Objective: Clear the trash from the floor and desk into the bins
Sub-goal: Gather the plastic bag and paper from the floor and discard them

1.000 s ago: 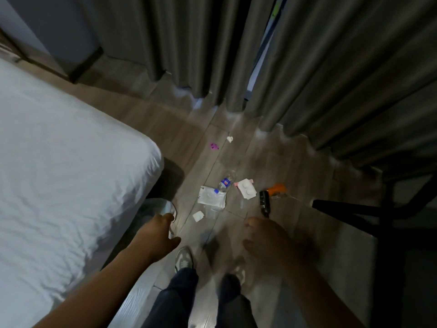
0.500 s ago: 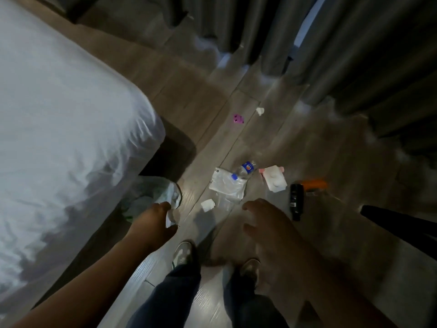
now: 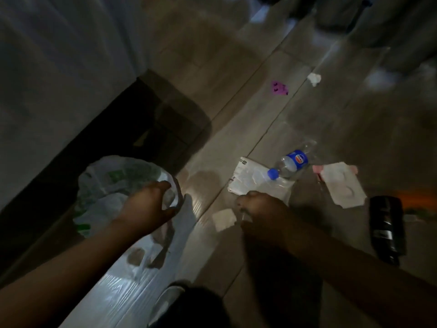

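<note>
My left hand grips the rim of a white and green plastic bin bag beside the bed. My right hand is low over the floor with its fingers curled, at the near edge of a flat white packet. A small white scrap lies just left of that hand. Whether the hand holds anything is not clear. A clear bottle with a blue cap rests on the packet's far side. Further right are a white and pink wrapper and a black bottle.
An orange item lies at the right edge. A purple scrap and a crumpled white bit lie further off, towards the curtains. The white bed fills the left. My shoe is at the bottom.
The view has dropped much closer to the floor. My right hand has reached down and forward to the white packet's edge. My left hand keeps hold of the bag.
</note>
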### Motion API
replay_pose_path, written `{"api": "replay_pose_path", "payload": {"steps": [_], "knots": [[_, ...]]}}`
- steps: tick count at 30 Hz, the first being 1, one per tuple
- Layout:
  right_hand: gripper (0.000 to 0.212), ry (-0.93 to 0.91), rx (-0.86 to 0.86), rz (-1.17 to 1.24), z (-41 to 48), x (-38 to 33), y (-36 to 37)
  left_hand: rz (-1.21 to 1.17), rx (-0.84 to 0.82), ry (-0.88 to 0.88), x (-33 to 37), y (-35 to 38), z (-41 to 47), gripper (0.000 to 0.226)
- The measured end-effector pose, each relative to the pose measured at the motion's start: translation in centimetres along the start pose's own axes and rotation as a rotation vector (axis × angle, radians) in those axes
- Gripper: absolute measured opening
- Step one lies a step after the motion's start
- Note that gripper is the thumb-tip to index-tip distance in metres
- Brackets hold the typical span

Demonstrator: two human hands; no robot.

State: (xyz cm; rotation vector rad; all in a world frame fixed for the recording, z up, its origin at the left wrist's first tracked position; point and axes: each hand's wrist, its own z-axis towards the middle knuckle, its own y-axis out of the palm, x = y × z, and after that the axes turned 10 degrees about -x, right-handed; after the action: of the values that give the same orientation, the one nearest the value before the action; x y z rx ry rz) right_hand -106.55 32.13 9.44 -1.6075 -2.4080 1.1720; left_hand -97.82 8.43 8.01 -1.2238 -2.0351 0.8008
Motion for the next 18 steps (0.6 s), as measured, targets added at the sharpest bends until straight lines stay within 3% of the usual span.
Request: {"api": "replay_pose_path", "payload": {"steps": [6,18], "knots": [[0.05,-0.088,0.11,-0.201,3.9,2.3,1.8,0.013,0.242,0.079,-1.8,3.0,5.5,0.07],[0.045,-0.102,0.135,-0.232,0.4,1.9,4.1,0.09,0.154,-0.09,-1.9,6.4,3.4,0.091]]}}
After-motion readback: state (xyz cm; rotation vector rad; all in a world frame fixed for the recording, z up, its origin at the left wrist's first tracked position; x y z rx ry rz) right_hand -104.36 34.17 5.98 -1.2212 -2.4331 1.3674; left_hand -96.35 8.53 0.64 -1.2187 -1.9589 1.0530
